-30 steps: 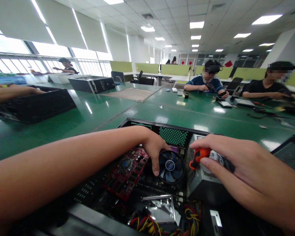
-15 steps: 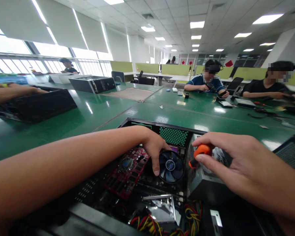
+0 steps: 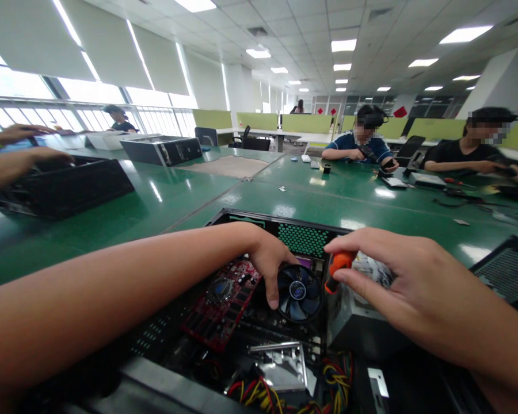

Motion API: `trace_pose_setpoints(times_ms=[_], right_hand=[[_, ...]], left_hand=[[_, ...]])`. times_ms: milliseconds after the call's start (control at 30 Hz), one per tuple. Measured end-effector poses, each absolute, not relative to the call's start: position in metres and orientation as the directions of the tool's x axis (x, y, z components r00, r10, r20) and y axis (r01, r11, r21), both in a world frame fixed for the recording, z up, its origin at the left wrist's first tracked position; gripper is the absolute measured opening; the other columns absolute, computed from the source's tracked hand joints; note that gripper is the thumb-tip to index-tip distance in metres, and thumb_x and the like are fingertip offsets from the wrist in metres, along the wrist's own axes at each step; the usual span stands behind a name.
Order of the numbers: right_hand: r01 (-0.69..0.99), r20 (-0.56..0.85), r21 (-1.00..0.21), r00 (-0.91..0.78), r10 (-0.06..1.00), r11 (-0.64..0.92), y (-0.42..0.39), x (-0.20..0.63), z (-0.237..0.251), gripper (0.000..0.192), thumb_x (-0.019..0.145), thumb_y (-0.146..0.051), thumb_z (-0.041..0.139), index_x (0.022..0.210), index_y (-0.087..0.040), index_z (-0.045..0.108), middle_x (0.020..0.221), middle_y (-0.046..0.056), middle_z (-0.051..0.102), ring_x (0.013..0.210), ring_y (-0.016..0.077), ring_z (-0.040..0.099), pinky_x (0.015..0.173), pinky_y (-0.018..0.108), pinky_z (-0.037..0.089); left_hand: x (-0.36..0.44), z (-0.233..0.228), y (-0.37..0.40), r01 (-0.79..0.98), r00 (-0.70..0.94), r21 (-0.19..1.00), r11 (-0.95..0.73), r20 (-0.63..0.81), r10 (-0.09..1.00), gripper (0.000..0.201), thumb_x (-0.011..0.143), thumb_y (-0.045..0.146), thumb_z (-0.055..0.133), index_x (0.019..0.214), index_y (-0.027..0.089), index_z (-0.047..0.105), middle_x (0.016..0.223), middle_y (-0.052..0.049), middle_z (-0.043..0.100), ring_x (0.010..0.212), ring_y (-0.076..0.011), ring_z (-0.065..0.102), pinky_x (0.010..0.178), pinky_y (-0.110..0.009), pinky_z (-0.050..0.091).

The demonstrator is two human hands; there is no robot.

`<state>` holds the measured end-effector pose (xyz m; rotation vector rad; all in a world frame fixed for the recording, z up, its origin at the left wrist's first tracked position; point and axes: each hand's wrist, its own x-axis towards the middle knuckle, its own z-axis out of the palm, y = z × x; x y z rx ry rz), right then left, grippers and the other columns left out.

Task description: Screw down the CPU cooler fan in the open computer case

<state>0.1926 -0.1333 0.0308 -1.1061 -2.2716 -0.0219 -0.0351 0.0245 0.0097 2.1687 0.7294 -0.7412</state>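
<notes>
Green counter [image 3: 125, 213] spreads beyond both hands. Open computer case [image 3: 242, 322] lies under them, red card [image 3: 218, 302] below left wrist. We judge step: loosening cooler fan [image 3: 300, 292] mount; next move calls for driver tip seated on screw, fan kept steady. Left hand [image 3: 270, 261] curled loosely, fingers resting on fan's left rim. Right hand [image 3: 410, 287] pinches orange-handled screwdriver [image 3: 334, 270] just right of fan, above grey power supply [image 3: 358, 316].
</notes>
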Motion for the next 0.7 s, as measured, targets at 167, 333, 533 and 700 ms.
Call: trace_pose_setpoints(times_ms=[167,333,533,700], right_hand=[[0.687,0.495,-0.264,-0.505,0.707,0.677,-0.1352,0.1944,0.0356,0.006,0.103,-0.027,0.069,0.101,-0.028,0.075,0.094,-0.002,0.084,0.08,0.017,0.079,0.067,0.028,0.06],[0.642,0.483,-0.277,-0.55,0.682,0.715,-0.1348,0.1914,0.0343,0.032,0.112,-0.021,0.05,0.131,-0.028,0.075,0.127,0.005,0.085,0.112,0.019,0.082,0.093,0.033,0.064],[0.686,0.493,-0.318,-0.471,0.732,0.655,-0.1355,0.1928,0.0303,0.004,0.103,-0.029,0.071,0.104,-0.03,0.075,0.093,-0.004,0.084,0.076,0.0165,0.078,0.067,0.029,0.059],[0.668,0.513,-0.341,-0.457,0.727,0.661,-0.1363,0.1945,0.0301,0.003,0.101,-0.03,0.073,0.103,-0.033,0.074,0.094,-0.005,0.083,0.08,0.0165,0.079,0.053,0.025,0.054]], left_hand=[[-0.035,0.0081,0.0253,0.693,0.668,0.445,-0.567,-0.692,0.273,0.093,0.052,0.039,0.1,0.14,0.026,0.074,0.135,0.0,0.082,0.128,-0.0323,0.074,0.112,-0.038,0.056],[-0.0359,0.0083,0.0272,0.684,0.672,0.442,-0.58,-0.69,0.267,0.09,0.05,0.039,0.1,0.137,0.029,0.076,0.134,0.0,0.082,0.125,-0.0329,0.075,0.114,-0.039,0.056],[-0.0366,0.0092,0.0261,0.688,0.674,0.459,-0.563,-0.692,0.259,0.097,0.053,0.037,0.1,0.144,0.025,0.07,0.137,-0.002,0.081,0.13,-0.0326,0.073,0.112,-0.037,0.056],[-0.0346,0.0116,0.0247,0.703,0.649,0.415,-0.578,-0.708,0.28,0.097,0.054,0.034,0.1,0.146,0.023,0.07,0.14,-0.003,0.08,0.128,-0.0315,0.074,0.115,-0.036,0.054]])
